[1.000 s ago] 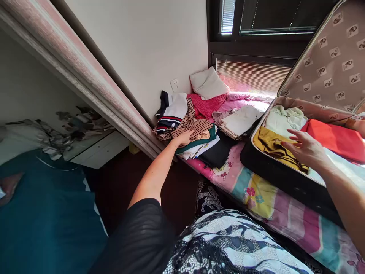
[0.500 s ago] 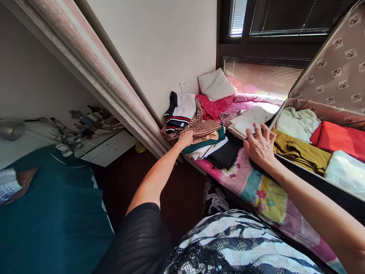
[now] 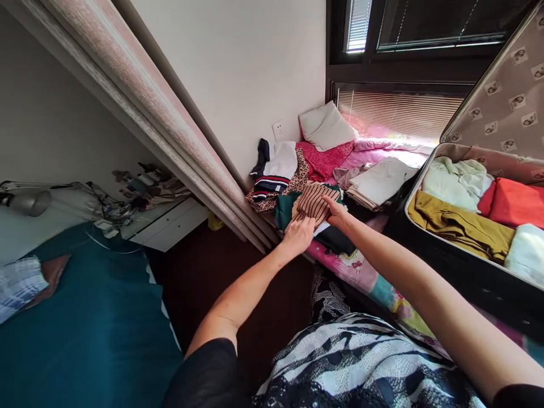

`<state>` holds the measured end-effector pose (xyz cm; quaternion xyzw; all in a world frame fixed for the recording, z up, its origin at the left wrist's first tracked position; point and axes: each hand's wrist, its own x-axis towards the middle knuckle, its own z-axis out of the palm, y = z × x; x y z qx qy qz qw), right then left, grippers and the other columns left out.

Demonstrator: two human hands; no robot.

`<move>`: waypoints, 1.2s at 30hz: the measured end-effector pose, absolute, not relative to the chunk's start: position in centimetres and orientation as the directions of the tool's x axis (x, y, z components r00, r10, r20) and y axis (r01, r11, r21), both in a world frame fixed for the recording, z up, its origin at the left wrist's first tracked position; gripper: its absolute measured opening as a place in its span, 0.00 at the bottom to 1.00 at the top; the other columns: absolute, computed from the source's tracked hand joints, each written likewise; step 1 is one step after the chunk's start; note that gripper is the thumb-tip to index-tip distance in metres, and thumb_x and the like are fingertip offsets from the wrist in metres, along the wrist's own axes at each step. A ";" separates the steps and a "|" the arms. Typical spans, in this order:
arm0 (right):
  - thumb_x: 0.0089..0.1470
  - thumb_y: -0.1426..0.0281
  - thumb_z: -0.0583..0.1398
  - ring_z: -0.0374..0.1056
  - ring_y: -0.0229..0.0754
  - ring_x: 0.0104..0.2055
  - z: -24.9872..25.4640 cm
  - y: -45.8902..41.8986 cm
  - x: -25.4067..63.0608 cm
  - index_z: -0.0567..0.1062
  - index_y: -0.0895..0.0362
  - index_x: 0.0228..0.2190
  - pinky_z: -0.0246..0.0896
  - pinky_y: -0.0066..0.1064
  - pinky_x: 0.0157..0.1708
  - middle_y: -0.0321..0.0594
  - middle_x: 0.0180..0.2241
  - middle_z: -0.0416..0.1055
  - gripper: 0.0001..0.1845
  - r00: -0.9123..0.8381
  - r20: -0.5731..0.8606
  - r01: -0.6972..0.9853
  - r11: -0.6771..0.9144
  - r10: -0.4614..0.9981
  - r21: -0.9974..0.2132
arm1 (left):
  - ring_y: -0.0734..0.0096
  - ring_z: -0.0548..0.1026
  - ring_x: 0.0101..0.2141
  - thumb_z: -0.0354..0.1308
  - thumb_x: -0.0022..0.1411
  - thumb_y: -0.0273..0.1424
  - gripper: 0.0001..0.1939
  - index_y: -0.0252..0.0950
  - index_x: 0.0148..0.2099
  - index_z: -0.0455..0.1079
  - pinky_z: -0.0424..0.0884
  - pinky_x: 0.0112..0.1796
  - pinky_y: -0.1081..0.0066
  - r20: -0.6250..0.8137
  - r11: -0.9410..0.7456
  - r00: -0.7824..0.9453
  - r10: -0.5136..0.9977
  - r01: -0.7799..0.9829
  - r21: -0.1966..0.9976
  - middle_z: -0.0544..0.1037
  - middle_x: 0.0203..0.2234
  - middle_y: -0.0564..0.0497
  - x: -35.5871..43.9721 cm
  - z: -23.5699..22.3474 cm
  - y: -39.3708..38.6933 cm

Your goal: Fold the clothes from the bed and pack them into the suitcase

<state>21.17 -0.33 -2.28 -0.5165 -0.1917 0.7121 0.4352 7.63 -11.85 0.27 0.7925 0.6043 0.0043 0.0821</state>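
Note:
Both hands are on a folded brown-and-black striped garment (image 3: 312,202), lifted and tilted above a pile of clothes. My left hand (image 3: 300,235) grips its near edge, fingers curled over the cloth. On its right side, my right hand (image 3: 335,212) holds it with the thumb on top; the other fingers are hidden. Beneath lies a dark green garment (image 3: 285,209), along with a black folded garment (image 3: 338,241). Behind them are a leopard-print garment (image 3: 301,177) and a white one with a striped navy hem (image 3: 280,161).
An open suitcase (image 3: 410,212) at the right holds folded clothes, including a mustard garment (image 3: 461,226) and a red one (image 3: 521,201). Cream folded cloth (image 3: 378,181) lies beside it on the patterned bedding (image 3: 355,272). A cushion (image 3: 326,126) leans at the wall; a curtain (image 3: 170,122) hangs left.
My right hand has moved left from beside the cream cloth onto the striped garment. My left hand has shifted nearer and right, and the striped garment is now raised and tilted.

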 end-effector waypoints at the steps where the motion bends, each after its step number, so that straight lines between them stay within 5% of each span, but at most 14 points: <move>1: 0.58 0.68 0.72 0.79 0.43 0.40 -2.5 -0.1 20.7 0.74 0.54 0.39 0.82 0.41 0.47 0.36 0.32 0.79 0.13 -0.040 -0.580 -0.424 -0.540 0.813 -0.728 | 0.49 0.81 0.59 0.49 0.79 0.27 0.20 0.35 0.65 0.75 0.73 0.62 0.55 -0.067 -0.245 0.259 0.964 0.955 0.168 0.81 0.57 0.36 7.9 -0.8 -12.4; 7: 0.49 0.81 0.67 0.79 0.42 0.39 -1.9 -0.8 20.1 0.74 0.53 0.36 0.81 0.40 0.51 0.32 0.29 0.78 0.15 0.016 -0.533 -0.437 -0.474 0.846 -0.764 | 0.53 0.72 0.70 0.70 0.68 0.37 0.27 0.39 0.67 0.74 0.67 0.71 0.58 0.139 -0.133 0.065 0.988 0.812 0.568 0.75 0.68 0.36 5.1 -5.6 -12.5; 10: 0.47 0.81 0.66 0.80 0.43 0.39 -0.6 -2.4 20.4 0.76 0.53 0.36 0.81 0.39 0.51 0.33 0.31 0.80 0.15 -0.037 -0.470 -0.459 -0.433 0.882 -0.776 | 0.51 0.71 0.72 0.71 0.64 0.33 0.35 0.36 0.70 0.70 0.66 0.72 0.54 0.098 0.053 -0.177 0.979 0.688 0.723 0.73 0.69 0.33 2.7 -6.7 -11.7; 13: 0.44 0.80 0.67 0.79 0.43 0.37 0.8 -4.0 20.6 0.77 0.52 0.35 0.81 0.37 0.46 0.34 0.32 0.82 0.15 -0.202 -0.373 -0.490 -0.423 0.906 -0.762 | 0.47 0.74 0.69 0.76 0.54 0.35 0.41 0.39 0.69 0.70 0.69 0.71 0.49 -0.006 0.121 -0.212 0.977 0.536 0.836 0.78 0.66 0.37 0.8 -7.0 -11.0; 19: 0.42 0.74 0.73 0.79 0.45 0.37 4.3 -6.3 23.3 0.79 0.53 0.38 0.80 0.37 0.42 0.36 0.36 0.84 0.18 -0.415 -0.172 -0.558 -0.400 0.893 -0.727 | 0.35 0.82 0.59 0.84 0.34 0.56 0.44 0.42 0.51 0.80 0.75 0.64 0.38 -0.118 0.100 0.056 0.991 0.257 0.961 0.88 0.49 0.43 0.8 -4.8 -11.0; 23: 0.44 0.72 0.74 0.80 0.46 0.36 7.1 -6.9 28.8 0.80 0.54 0.40 0.81 0.38 0.41 0.38 0.36 0.84 0.20 -0.385 -0.124 -0.545 -0.334 0.914 -0.769 | 0.36 0.81 0.61 0.86 0.30 0.54 0.47 0.45 0.53 0.81 0.74 0.66 0.38 -0.132 0.097 0.286 0.949 0.133 0.986 0.88 0.52 0.43 5.0 -1.5 -10.8; 27: 0.43 0.76 0.71 0.81 0.47 0.35 9.8 -6.2 37.0 0.80 0.54 0.40 0.83 0.40 0.42 0.38 0.33 0.84 0.19 -0.199 -0.126 -0.547 -0.217 0.972 -0.808 | 0.33 0.80 0.62 0.87 0.36 0.51 0.47 0.36 0.56 0.80 0.74 0.66 0.39 -0.044 0.064 0.467 0.883 -0.029 0.998 0.86 0.53 0.35 11.8 1.9 -9.3; 36: 0.48 0.79 0.65 0.82 0.48 0.38 12.3 0.2 56.2 0.77 0.55 0.40 0.83 0.49 0.52 0.37 0.30 0.81 0.16 0.318 -0.143 -0.471 0.026 0.937 -0.882 | 0.45 0.86 0.50 0.87 0.44 0.40 0.34 0.32 0.50 0.81 0.81 0.56 0.50 0.008 0.202 0.705 0.709 -0.215 0.956 0.88 0.44 0.38 31.6 7.2 1.0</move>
